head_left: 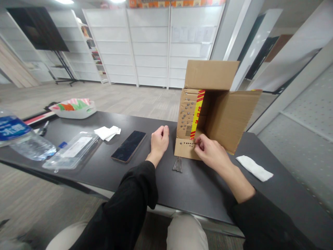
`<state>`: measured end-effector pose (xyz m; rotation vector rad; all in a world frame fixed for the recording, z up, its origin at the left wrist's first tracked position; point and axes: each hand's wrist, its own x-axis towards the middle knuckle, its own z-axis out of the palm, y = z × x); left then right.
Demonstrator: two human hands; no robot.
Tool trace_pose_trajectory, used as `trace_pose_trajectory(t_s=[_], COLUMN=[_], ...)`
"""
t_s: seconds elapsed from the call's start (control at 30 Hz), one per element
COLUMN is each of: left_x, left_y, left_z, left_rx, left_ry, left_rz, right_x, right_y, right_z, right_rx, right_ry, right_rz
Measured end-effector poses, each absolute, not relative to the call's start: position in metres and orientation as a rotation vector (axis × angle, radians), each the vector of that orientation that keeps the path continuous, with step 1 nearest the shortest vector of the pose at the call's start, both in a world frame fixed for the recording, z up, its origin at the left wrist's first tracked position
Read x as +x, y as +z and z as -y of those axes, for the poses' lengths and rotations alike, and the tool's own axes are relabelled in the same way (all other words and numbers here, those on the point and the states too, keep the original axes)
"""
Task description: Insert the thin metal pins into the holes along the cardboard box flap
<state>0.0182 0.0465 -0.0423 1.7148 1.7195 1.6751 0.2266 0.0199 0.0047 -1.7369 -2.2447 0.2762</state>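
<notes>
An open cardboard box (226,114) stands on the table. Round grey metal heads like nail heads dot its left panel, and a row of small dark holes runs along the bottom flap (185,150). My right hand (208,149) is closed in a pinch against that flap, near the end of the holes; anything between the fingertips is hidden. My left hand (160,140) rests left of the box, curled into a fist whose inside does not show. Several long metal nails (177,165) lie side by side just below the flap, between my hands.
A smartphone (128,146) lies left of my left hand, with a white tissue (107,132) and a clear plastic case (75,151) beyond it. A water bottle (26,139) and white basket (74,109) are farther left. A folded white cloth (254,168) lies at right.
</notes>
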Motion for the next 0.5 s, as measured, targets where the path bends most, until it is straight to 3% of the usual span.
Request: trace_pose_trajectory(t_s=[0.5], left_x=[0.0189], left_y=[-0.0415], left_z=[-0.0456], left_rx=[1.7], left_ry=[1.655], left_rz=[-1.734], right_x=[0.2266], right_y=[0.0027], right_z=[-0.0212], right_rx=[-1.923], right_ry=[0.128], right_rz=[2.204])
